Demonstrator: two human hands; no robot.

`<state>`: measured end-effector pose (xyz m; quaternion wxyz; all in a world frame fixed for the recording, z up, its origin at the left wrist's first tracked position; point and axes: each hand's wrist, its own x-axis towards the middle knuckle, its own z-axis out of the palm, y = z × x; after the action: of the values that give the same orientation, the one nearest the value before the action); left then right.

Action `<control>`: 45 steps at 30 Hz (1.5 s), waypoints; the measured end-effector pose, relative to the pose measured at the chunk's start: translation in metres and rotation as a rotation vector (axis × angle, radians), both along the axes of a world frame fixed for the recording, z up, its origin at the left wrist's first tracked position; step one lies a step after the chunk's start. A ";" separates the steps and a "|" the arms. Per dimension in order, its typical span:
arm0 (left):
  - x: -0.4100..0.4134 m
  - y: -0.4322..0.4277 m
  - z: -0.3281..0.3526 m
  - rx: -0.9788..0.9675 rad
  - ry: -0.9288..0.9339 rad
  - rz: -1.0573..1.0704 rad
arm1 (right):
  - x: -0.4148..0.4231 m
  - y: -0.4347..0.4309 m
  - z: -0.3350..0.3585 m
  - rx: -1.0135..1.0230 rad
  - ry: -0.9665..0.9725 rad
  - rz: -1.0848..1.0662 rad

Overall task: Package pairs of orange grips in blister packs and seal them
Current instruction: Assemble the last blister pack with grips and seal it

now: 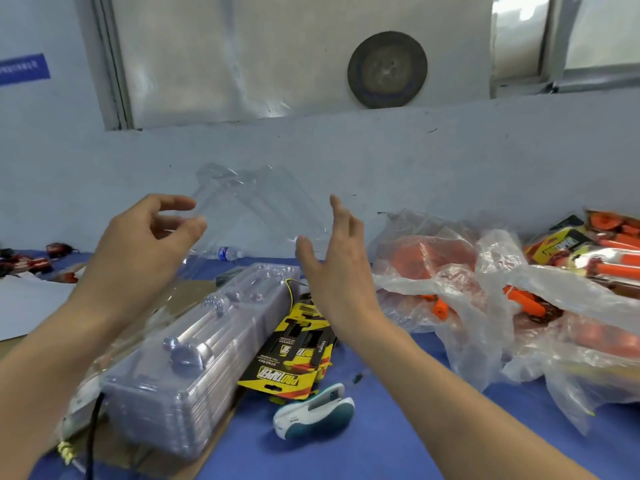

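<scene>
While the left hand pinches the clear blister pack by its left edge, the right hand stands flat, fingers straight, at its right side. Orange grips lie bagged right of that hand, so it is nearer.

The yellow-and-black card inserts lying on the blue tabletop carry the brand "PROTAPER" in bold black letters, upside down to the camera, with "SYNERGY" in small print beside it. White lettering on the blue wall sign and the bottle label is too blurred to read.
</scene>
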<state>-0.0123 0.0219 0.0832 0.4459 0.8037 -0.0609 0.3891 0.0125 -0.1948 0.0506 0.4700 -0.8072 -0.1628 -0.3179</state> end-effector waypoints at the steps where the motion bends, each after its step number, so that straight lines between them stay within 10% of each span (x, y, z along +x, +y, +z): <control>1: -0.003 -0.004 0.003 -0.004 0.021 -0.060 | -0.002 -0.011 0.009 -0.075 -0.091 -0.099; 13: -0.001 -0.060 0.003 -0.226 0.477 -0.829 | -0.069 -0.150 0.090 -0.999 -0.598 -0.550; 23: 0.043 -0.090 -0.056 -0.517 0.941 -1.476 | -0.101 -0.269 0.064 -1.190 0.094 -0.522; 35: 0.010 -0.203 -0.184 -0.336 0.815 -0.607 | -0.064 -0.347 -0.076 -1.234 0.419 -0.390; 45: 0.038 -0.210 -0.214 -0.236 0.820 -0.388 | -0.025 -0.351 -0.140 -1.216 0.452 -0.354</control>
<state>0.0261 -0.1884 -0.1304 0.5861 0.8087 0.0158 -0.0469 -0.0126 -0.5455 -0.0896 -0.1051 -0.9894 -0.0756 -0.0651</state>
